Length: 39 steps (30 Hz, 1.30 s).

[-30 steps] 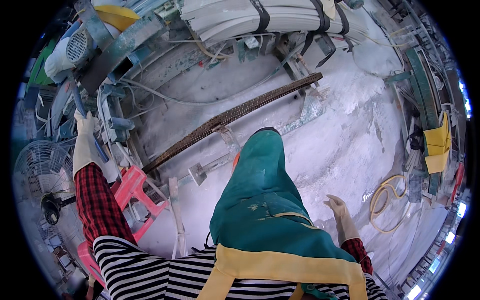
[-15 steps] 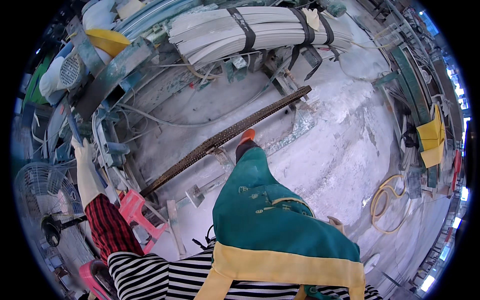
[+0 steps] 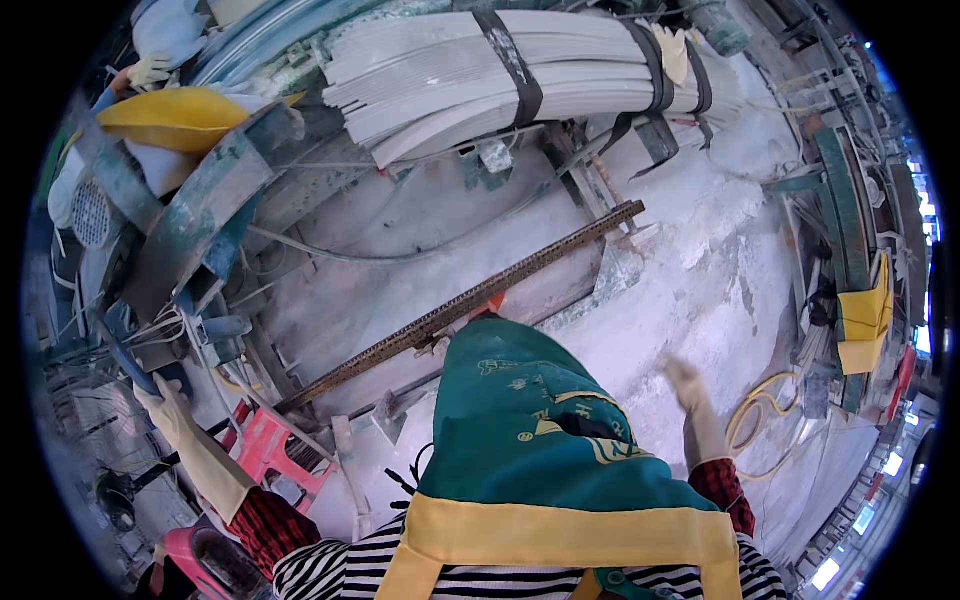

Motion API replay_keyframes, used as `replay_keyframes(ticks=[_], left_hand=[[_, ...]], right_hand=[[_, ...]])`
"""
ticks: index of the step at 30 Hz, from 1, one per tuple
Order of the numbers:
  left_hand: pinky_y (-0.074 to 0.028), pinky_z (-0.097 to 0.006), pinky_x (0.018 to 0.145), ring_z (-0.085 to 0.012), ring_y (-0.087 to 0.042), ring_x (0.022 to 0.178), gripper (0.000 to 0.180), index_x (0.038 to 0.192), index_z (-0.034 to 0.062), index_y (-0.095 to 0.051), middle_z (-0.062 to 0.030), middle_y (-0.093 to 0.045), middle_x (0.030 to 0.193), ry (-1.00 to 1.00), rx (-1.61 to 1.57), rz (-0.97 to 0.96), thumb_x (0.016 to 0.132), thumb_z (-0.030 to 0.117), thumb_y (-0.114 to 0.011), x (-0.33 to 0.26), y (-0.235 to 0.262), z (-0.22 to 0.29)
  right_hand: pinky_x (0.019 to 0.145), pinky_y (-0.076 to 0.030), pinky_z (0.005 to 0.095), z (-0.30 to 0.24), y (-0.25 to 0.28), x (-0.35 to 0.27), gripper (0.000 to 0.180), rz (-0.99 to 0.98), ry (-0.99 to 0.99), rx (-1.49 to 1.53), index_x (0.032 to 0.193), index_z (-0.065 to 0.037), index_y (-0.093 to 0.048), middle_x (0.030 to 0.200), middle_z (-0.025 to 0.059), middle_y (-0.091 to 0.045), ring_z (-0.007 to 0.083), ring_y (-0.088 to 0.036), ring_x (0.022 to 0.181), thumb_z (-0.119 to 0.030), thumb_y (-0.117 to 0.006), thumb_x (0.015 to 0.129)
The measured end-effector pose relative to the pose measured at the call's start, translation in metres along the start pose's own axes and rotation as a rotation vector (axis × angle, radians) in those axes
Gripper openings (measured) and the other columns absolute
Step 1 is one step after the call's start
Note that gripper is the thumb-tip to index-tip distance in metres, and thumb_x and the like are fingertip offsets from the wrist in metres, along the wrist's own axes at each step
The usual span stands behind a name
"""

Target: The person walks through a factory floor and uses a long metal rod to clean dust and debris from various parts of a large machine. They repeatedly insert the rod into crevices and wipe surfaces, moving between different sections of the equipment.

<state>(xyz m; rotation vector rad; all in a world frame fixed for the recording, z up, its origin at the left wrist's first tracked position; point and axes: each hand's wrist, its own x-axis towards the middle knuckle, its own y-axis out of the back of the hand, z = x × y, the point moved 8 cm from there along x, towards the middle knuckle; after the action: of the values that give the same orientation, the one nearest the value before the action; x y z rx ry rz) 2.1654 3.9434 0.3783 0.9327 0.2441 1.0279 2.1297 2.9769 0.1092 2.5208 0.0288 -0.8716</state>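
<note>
Evidently at work on a dust-whitened shop floor, a person in a green apron (image 3: 500, 450) has the gloved left hand (image 3: 172, 412) at the lower end of a blue bar (image 3: 122, 358), which slants just left of the near end of a long brown perforated beam (image 3: 545, 258). The bar looks stiff and fairly sturdy rather than fragile, though its weight is hard to judge; dust could make it slick against a glove, and its exposed length seems the best place to take hold. Whether the left fingers are closed around it cannot be told. The right hand (image 3: 686, 390), blurred, hangs below and right of the beam's far end, its fingers apparently loosely extended with nothing between them. A pink stool (image 3: 268, 445) stands just below the beam's near end, crowding the left forearm, while a grey cable (image 3: 380, 258) loops above the beam. Beyond the cable, above the beam, lies a strapped stack of pale strips (image 3: 430, 75); well right of the beam, a yellow hose (image 3: 737, 415) lies coiled.
</note>
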Motion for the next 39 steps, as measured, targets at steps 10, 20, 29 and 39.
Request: replay_keyframes(ticks=[10, 20, 29, 39], left_hand=[[-0.037, -0.024, 0.039, -0.0087, -0.046, 0.044, 0.036, 0.136, 0.0181, -0.044, -0.0016, -0.054, 0.064, 0.075, -0.248, -0.123, 0.102, 0.026, -0.053, 0.029, 0.005, -0.040], [-0.036, -0.024, 0.038, -0.0089, -0.047, 0.044, 0.039, 0.138, 0.0231, -0.039, -0.0017, -0.053, 0.065, 0.179, -0.126, -0.165, 0.102, 0.020, -0.055, 0.035, -0.003, -0.033], [-0.042, -0.027, 0.040, -0.0145, -0.053, 0.048, 0.047, 0.139, 0.0212, -0.035, -0.0036, -0.056, 0.066, 0.142, -0.100, -0.216, 0.099, 0.025, -0.059, 0.058, -0.005, -0.053], [-0.044, -0.030, 0.043, -0.0148, -0.055, 0.048, 0.039, 0.132, 0.0233, -0.045, -0.0048, -0.059, 0.069, 0.118, -0.096, -0.112, 0.097, 0.024, -0.062, 0.057, -0.009, -0.053]], right_hand=[[0.097, -0.047, 0.0303, -0.019, -0.021, -0.011, 0.035, -0.216, -0.107, -0.053, 0.132, -0.003, -0.061, 0.113, 0.0139, -0.071, 0.0200, -0.066, 0.108, -0.018, -0.053, 0.101], [0.099, -0.046, 0.0306, 0.082, 0.041, -0.081, 0.039, -0.036, -0.235, 0.128, 0.133, 0.000, -0.058, 0.109, 0.0152, -0.072, 0.0208, -0.065, 0.109, -0.021, -0.054, 0.100], [0.097, -0.049, 0.0310, 0.101, 0.050, -0.120, 0.034, -0.117, -0.336, 0.151, 0.129, 0.002, -0.062, 0.109, 0.0154, -0.071, 0.0199, -0.065, 0.106, -0.013, -0.060, 0.098], [0.090, -0.049, 0.0305, 0.017, 0.075, -0.069, 0.034, -0.038, -0.093, 0.005, 0.130, -0.005, -0.063, 0.108, 0.0104, -0.071, 0.0165, -0.066, 0.100, -0.020, -0.060, 0.099]])
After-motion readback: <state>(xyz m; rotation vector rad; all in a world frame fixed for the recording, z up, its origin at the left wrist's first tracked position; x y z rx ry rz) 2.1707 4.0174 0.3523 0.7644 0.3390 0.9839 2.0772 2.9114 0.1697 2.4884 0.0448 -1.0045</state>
